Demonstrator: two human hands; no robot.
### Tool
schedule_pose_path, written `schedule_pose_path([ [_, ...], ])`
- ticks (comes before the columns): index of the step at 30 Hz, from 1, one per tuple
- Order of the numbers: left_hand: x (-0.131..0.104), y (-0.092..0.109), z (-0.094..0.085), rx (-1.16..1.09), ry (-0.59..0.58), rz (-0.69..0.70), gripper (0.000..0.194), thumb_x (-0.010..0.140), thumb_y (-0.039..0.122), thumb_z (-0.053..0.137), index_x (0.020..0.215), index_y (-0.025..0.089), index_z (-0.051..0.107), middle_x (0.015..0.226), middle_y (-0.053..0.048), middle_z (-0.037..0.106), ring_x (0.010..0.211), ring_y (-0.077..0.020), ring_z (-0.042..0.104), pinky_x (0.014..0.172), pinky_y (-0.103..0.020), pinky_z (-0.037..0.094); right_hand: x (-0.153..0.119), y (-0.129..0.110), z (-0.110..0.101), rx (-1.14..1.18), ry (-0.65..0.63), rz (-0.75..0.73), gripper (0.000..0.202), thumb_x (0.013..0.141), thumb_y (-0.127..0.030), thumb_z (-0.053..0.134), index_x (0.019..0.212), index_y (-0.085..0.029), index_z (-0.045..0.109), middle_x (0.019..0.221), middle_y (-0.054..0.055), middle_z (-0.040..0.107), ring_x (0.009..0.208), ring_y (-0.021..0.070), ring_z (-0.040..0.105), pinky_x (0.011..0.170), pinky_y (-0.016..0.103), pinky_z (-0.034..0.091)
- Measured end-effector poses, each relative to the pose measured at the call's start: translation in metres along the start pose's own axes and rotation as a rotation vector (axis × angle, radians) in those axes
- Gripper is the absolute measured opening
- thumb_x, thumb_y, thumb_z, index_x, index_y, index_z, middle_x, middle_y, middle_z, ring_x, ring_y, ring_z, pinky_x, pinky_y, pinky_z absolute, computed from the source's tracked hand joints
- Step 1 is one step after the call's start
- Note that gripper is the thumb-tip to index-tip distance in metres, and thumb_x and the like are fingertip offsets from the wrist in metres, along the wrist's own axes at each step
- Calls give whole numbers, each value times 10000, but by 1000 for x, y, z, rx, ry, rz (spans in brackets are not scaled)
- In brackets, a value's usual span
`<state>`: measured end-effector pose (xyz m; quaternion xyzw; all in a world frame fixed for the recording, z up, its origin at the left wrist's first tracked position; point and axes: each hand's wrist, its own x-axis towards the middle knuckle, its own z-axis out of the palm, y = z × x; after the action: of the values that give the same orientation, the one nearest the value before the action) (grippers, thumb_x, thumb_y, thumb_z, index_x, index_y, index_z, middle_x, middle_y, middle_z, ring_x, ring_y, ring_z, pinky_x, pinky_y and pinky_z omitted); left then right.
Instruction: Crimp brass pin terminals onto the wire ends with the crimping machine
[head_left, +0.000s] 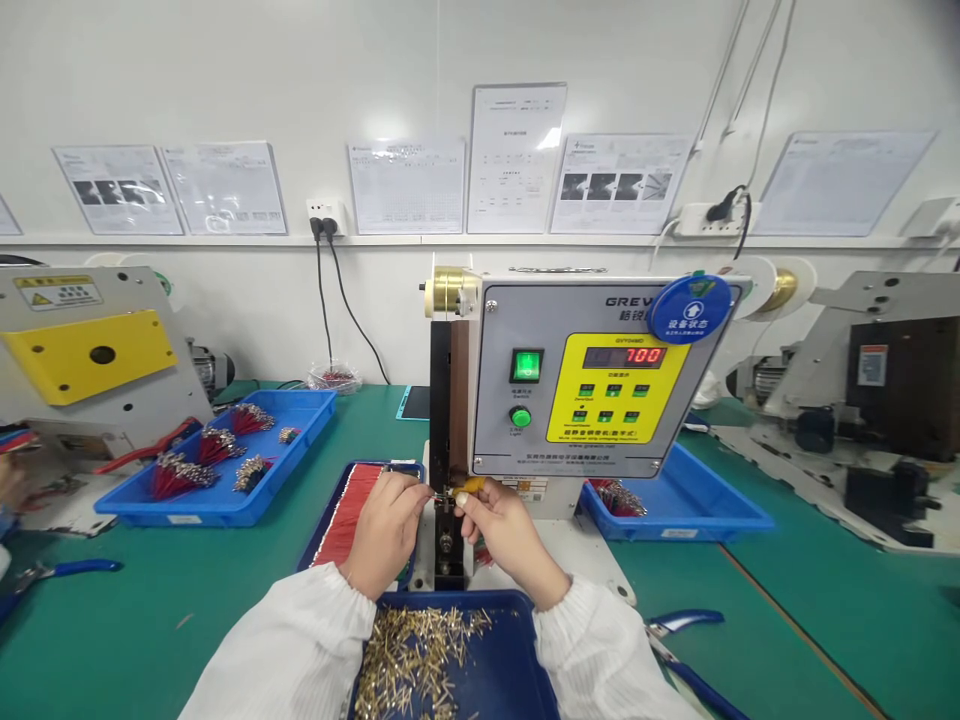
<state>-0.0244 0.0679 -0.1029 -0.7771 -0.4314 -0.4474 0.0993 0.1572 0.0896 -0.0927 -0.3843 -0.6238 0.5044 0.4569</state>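
Observation:
My left hand is closed in a pinch at the left side of the black crimping head of the bench machine. My right hand pinches from the right, its fingertips almost meeting those of the left. What either hand holds is too small to make out. A yellow-orange part shows just above the right fingertips. Beside my left hand, red wires lie in rows in a dark blue tray. Below both wrists, a blue tray holds many small gold-coloured pin-like pieces.
Bundles of red wires sit in a blue tray at left; another blue tray stands at right. Blue-handled pliers lie near my right sleeve. Similar machines flank the green table. A co-worker's hand shows at far left.

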Motion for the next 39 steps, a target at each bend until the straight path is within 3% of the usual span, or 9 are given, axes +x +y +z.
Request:
schedule_pose_path([
  [13, -1, -1, 0, 61, 20, 3, 204, 941, 140, 432, 972, 198, 624, 911, -57, 559, 866, -173, 514, 753, -300, 444, 0, 4, 8, 28, 110, 12, 323, 768, -504, 606, 746, -207, 480, 559, -31, 534, 405, 115, 459, 403, 237, 389],
  [28, 0, 0, 1, 58, 28, 17, 172, 944, 155, 455, 964, 174, 625, 909, -59, 563, 869, -169, 508, 751, -299, 445, -1, 3, 10, 33, 139, 12, 292, 743, -471, 591, 718, -199, 488, 531, -31, 535, 386, 110, 458, 385, 224, 375],
  [39, 0, 0, -1, 85, 76, 51, 223, 916, 80, 443, 1012, 190, 611, 900, -58, 543, 851, -174, 499, 732, -298, 431, 0, 9, 11, 46, 147, -7, 317, 766, -489, 608, 737, -193, 497, 575, -13, 565, 392, 110, 461, 381, 219, 373],
])
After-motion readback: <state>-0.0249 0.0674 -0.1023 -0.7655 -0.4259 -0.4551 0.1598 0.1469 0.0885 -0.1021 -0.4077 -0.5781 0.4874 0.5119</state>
